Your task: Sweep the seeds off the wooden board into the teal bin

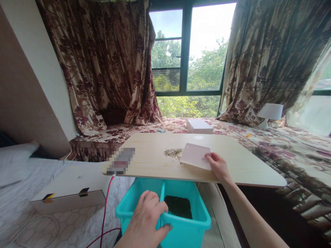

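My right hand (218,166) is closed on the right edge of a thin, pale, flat board (196,155), held tilted over the wooden tabletop (152,141). Just left of the board's edge lies a scatter of small greenish-brown grains (172,152), with a few strays close to it. Below the table's near edge stands a turquoise bin (204,216) with a divider down the middle. A layer of dark grains (178,206) covers the floor of its right compartment. My left hand (148,218) grips the bin's divider at the near end, fingers curled over it.
A pixelated device (121,160) with a red cable (104,206) lies at the table's left end. Behind the table, a white box (199,125) and a lamp (270,112) stand on the window ledge. A flat white carton (72,187) rests on the bed at left.
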{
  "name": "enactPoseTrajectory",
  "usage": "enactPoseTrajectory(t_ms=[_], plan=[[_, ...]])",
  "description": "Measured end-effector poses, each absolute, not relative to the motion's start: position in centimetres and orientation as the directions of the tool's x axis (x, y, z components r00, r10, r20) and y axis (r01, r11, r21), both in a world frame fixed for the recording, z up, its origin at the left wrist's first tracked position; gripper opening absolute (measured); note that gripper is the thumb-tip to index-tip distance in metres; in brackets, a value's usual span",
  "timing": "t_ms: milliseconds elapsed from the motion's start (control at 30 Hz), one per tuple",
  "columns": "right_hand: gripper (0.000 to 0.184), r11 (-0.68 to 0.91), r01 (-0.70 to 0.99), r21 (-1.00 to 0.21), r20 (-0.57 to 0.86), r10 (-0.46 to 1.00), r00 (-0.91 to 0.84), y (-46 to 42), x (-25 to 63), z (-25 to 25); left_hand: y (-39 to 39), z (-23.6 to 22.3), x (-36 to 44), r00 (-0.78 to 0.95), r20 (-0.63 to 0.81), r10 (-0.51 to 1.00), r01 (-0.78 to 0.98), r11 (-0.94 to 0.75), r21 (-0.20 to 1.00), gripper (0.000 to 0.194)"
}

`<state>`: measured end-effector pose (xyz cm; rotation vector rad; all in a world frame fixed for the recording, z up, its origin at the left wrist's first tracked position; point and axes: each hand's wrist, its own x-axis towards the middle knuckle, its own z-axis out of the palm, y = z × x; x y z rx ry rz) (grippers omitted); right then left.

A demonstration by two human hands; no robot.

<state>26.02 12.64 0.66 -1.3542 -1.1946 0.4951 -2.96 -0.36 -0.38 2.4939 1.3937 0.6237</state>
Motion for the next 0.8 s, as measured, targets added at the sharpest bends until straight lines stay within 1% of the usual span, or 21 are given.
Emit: enactPoseTrajectory(t_ms=[233,467,567,700,733,800], plan=[[0.022,0.232,0.357,-0.905,0.361,0.862,0.356,12.8,26.1,0.4,-0.4,-0.1,-2.9,0.461,0.258,0.849,0.763,-0.528,0.373,0.024],[0.024,0.226,0.357,-0.906,0.333,0.901,0.277,12.6,26.3,0.2,-0.5,0.0,-3.1,0.444,0.289,0.848,0.755,-0.528,0.389,0.021],[0.026,0.214,0.339,-0.916,0.300,0.927,0.224,11.9,26.0,0.3,-0.4,0.0,-3.3,0.434,0.292,0.853,0.752,-0.521,0.404,0.020],[0.031,0.168,0.260,-0.951,0.199,0.975,0.096,10.7,25.5,0.6,-0.5,0.2,-3.3,0.427,0.281,0.860,0.757,-0.510,0.408,0.021],[0.032,0.162,0.240,-0.957,0.188,0.978,0.093,10.6,25.4,0.6,-0.5,0.2,-3.3,0.423,0.280,0.862,0.760,-0.505,0.408,0.021],[0.033,0.176,0.222,-0.959,0.218,0.959,0.179,10.7,25.3,0.7,-0.6,0.3,-3.2,0.416,0.278,0.866,0.764,-0.499,0.409,0.021]])
